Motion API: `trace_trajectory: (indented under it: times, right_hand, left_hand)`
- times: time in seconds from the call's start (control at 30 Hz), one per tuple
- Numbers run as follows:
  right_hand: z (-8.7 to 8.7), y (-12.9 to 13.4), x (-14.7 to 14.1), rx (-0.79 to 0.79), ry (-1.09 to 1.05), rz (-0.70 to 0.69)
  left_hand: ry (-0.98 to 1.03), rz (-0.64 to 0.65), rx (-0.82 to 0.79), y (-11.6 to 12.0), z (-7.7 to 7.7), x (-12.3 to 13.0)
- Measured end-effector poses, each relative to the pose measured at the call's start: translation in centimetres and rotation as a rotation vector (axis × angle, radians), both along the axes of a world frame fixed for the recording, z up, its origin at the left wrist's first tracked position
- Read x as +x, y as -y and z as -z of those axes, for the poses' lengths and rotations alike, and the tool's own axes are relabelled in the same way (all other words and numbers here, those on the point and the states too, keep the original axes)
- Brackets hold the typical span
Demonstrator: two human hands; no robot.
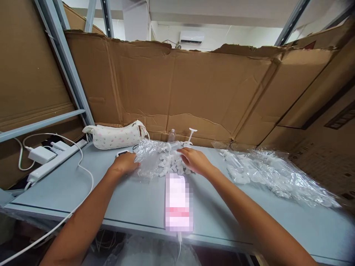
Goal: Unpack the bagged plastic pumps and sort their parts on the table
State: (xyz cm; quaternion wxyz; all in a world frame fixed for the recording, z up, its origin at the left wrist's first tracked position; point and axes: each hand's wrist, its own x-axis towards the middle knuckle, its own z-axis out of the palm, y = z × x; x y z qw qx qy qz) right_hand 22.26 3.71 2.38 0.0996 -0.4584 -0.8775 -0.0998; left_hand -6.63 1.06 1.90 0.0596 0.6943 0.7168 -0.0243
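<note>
My left hand (pixel 125 164) is curled at the left edge of a clear plastic bag (pixel 146 159), its fingers closed on the film; the fingertips are partly hidden. Just behind it lies a small white item with a dark face (pixel 122 153). Over a heap of small white plastic pieces (pixel 172 164) reaches my right hand (pixel 197 162), fingers apart and nothing visibly held. Close behind its fingertips lies a clear syringe-like tube (pixel 174 145). A white plunger-like piece (pixel 191 135) stands upright there, beside a small clear bottle (pixel 172 135).
A phone (pixel 179 203) with a blurred screen lies near the table's front edge, cable attached. At right is a large clear bag of white pieces (pixel 266 170). A white patterned pouch (pixel 118 135) and a power strip (pixel 55 162) are at left. Cardboard (pixel 194 85) walls the back.
</note>
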Motion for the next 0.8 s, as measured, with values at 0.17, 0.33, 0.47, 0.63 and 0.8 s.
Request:
trace_trajectory:
  times: [0.17,0.33,0.47,0.63,0.8]
  right_hand:
    - [-0.7,-4.5,-2.6,0.008,0.048,0.012]
    - [-0.7,-7.3,-5.2,-0.03,0.102,-0.056]
    - [-0.3,-8.2,-6.9,-0.036,0.144,-0.065]
    - [0.2,-9.1,-7.7,-0.052,0.182,-0.072]
    - [0.4,-9.1,-7.6,-0.038,0.196,-0.096]
  left_hand:
    - [-0.03,-0.026,0.038,0.1,0.6,0.6]
    - [-0.042,-0.041,0.068,-0.4,1.6,1.1]
    - [-0.05,-0.037,0.078,-0.7,1.9,1.4]
    - [-0.059,-0.032,0.087,-0.7,2.0,1.7]
    - [-0.043,-0.028,0.077,-0.9,2.3,1.7]
